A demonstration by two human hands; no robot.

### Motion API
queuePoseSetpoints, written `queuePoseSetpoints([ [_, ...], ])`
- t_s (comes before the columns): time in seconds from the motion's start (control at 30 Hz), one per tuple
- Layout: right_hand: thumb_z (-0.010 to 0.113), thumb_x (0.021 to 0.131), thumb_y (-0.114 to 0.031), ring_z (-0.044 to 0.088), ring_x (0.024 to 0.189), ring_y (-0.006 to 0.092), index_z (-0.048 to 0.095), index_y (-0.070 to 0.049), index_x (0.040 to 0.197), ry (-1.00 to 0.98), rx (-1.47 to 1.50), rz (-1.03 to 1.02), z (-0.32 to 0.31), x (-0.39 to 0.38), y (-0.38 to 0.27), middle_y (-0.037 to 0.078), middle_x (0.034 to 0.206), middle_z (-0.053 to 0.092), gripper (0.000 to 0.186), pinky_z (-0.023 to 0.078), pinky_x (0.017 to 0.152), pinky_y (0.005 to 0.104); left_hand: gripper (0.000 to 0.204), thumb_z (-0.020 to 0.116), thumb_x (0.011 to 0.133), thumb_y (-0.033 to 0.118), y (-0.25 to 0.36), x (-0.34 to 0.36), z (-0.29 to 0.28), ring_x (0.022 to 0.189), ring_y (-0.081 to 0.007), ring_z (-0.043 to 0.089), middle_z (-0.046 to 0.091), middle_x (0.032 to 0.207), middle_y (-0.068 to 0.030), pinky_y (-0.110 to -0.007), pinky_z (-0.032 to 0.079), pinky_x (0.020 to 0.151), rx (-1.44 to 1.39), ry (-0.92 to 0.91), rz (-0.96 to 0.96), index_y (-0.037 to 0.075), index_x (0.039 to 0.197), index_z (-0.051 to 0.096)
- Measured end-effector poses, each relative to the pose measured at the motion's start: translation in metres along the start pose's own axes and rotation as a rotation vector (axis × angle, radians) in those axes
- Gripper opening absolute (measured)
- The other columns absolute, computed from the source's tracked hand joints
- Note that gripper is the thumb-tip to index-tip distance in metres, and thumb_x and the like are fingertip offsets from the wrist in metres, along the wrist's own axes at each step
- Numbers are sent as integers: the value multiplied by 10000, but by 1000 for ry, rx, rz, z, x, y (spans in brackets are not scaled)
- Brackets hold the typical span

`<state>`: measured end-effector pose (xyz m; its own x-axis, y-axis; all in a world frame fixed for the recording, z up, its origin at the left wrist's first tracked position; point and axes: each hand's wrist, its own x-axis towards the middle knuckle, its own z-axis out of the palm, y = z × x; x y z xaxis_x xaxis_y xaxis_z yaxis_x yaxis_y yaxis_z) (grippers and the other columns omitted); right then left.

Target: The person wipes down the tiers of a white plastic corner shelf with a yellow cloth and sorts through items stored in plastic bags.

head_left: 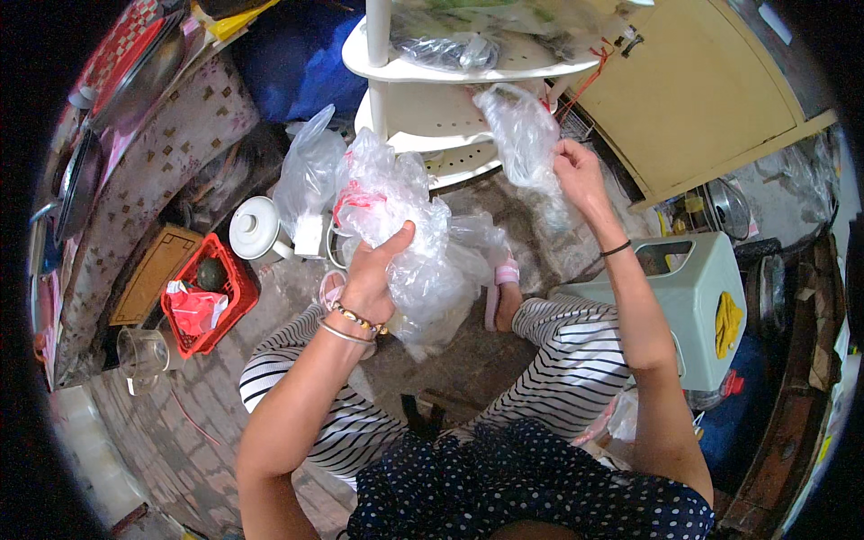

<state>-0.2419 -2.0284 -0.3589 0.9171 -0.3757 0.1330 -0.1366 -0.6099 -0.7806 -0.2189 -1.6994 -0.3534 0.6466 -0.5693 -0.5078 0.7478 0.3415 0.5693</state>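
Note:
A bulky bunch of clear plastic bags (416, 270), some with red parts, is gripped in my left hand (369, 283), thumb on top, between my knees. Farther right, my right hand (580, 175) pinches the edge of another crumpled clear plastic bag (520, 135). That bag hangs in front of the white tiered shelf (423, 103), its upper end by the shelf's right side. Beyond the bunch on the left stands a puffed-up plastic bag (309, 171), beside a white lidded mug (255, 225).
At left are a red basket (241, 310) holding a dark round item and a red-and-white packet, and a clear jug (144, 353). A pale green stool (697, 274) with a yellow cloth (727, 324) stands at right, below a cream cabinet (702, 99).

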Motion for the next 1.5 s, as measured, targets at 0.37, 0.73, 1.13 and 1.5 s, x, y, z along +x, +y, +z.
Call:
queuePoseSetpoints([
  [0.37,735,692,-210,442,1196,261,246,27,1371,-610,-38,-250,93,-91,-125,200,1329,417,869,379,964,312,331,621,841,158,-1,-5,-2,912,-177,605,614,1043,-47,-311,490,785,265,52,77,57,1145,534],
  [0.73,621,755,-42,633,792,168,580,6,1078,-339,741,367,85,-37,-59,78,953,642,329,528,708,316,343,551,883,275,18,-24,-3,969,-115,536,580,1048,-15,-271,417,807,147,84,67,76,1161,532],
  [1.13,688,686,-296,628,906,299,624,26,960,1,-316,94,181,129,-48,213,970,638,427,498,786,343,198,568,853,149,21,-32,-20,850,-113,540,591,935,2,-251,410,718,257,218,35,81,1039,549],
  [1.5,683,684,-528,473,1157,316,423,-19,1273,-267,-274,-261,173,155,-5,202,1246,492,820,380,972,349,178,555,865,119,27,-14,0,887,-143,545,589,941,-34,-276,432,788,155,147,31,60,1032,540],
])
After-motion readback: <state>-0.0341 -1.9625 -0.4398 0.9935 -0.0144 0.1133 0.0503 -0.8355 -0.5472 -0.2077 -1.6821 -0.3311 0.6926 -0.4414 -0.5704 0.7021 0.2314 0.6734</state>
